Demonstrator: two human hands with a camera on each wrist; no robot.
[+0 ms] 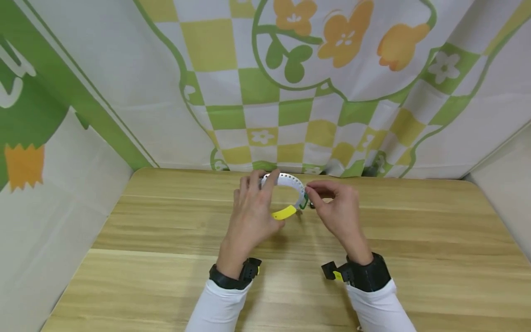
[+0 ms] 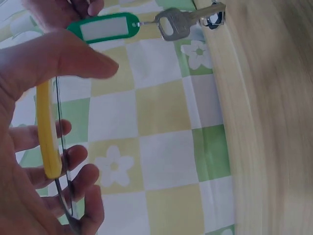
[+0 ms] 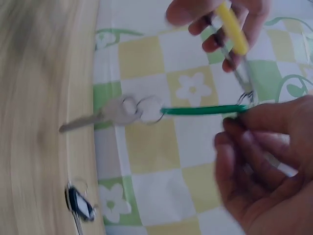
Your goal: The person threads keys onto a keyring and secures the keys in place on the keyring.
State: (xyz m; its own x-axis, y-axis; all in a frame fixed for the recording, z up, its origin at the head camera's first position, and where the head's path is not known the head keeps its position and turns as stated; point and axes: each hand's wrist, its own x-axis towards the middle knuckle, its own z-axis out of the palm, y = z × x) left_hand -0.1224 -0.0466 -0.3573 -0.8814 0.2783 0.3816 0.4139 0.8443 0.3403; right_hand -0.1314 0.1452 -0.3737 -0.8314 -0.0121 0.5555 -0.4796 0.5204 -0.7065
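My left hand [image 1: 254, 210] grips a large perforated metal key hoop [image 1: 292, 180] with a yellow handle [image 1: 285, 212], thumb on one side and fingers on the other. From the right, my right hand [image 1: 339, 210] pinches one end of a green key tag [image 3: 203, 110] at the hoop's edge. A small wire loop [image 3: 244, 98] at that end meets the hoop; whether it is threaded through a hole, I cannot tell. From the tag's other end a silver key [image 3: 115, 111] hangs on a split ring [image 3: 150, 110]. The left wrist view shows the tag's white label [image 2: 104, 28].
A black key tag [image 3: 80, 204] with a metal key lies on the wooden table [image 1: 166, 221] near its back edge, by my right hand. Behind the table hangs a checked, flowered curtain [image 1: 261, 97]. Pale cloth walls [image 1: 74, 207] stand at the sides.
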